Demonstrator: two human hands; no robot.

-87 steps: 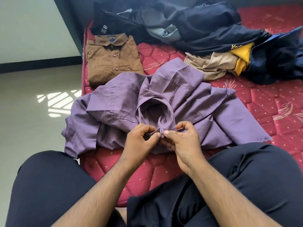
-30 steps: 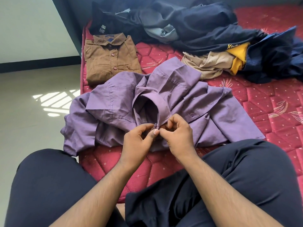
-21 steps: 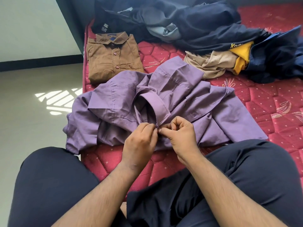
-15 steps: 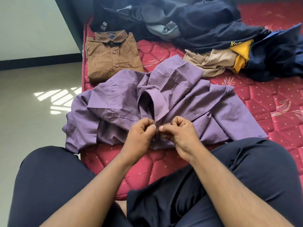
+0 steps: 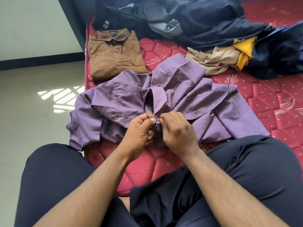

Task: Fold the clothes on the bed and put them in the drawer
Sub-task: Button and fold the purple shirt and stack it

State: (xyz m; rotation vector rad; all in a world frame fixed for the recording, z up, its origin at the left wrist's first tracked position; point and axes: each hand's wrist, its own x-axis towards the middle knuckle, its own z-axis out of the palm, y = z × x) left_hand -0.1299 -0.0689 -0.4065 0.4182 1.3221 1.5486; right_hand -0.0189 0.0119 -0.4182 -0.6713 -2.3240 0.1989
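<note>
Both hands' grip (image 5: 157, 119) pinching purple shirt (image 5: 129, 102) collar (near mattress (image 5: 268, 102) edge), sleeve overhanging

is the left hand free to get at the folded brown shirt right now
Probably not at once: the left hand pinches the purple shirt at its collar with the right hand. The folded brown button-up shirt lies uncovered beyond it, so letting go first should open the way.

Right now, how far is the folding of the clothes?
Done: only the brown shirt lies folded on the bed. In hand: both hands, left and right, pinch the purple shirt below its collar, seemingly at a button. Left: folding it, then the dark pile and beige garment. No drawer in view.
</note>
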